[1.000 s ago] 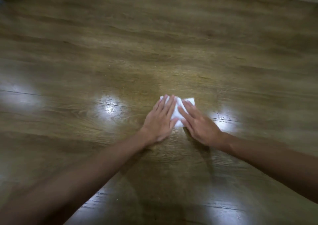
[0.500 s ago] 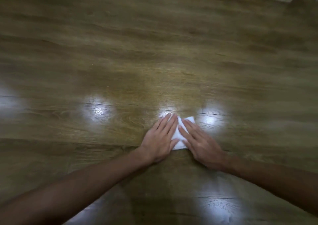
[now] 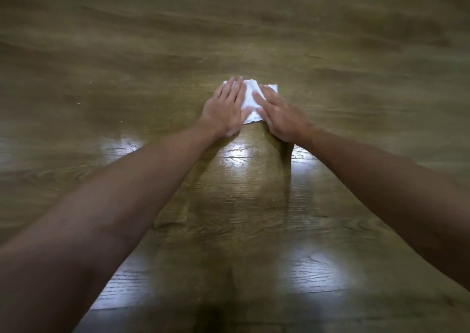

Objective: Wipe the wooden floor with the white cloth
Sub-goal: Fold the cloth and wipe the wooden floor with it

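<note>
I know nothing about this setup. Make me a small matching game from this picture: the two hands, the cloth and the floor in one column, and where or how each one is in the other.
Things:
1. left hand
2. right hand
3. white crumpled cloth
4. brown wooden plank floor

Descriptions:
A. shiny, with bright light reflections
B. flat on the cloth's left part
C. pinned under both palms
D. flat on the cloth's right part

Pairs: 1-B, 2-D, 3-C, 4-A
</note>
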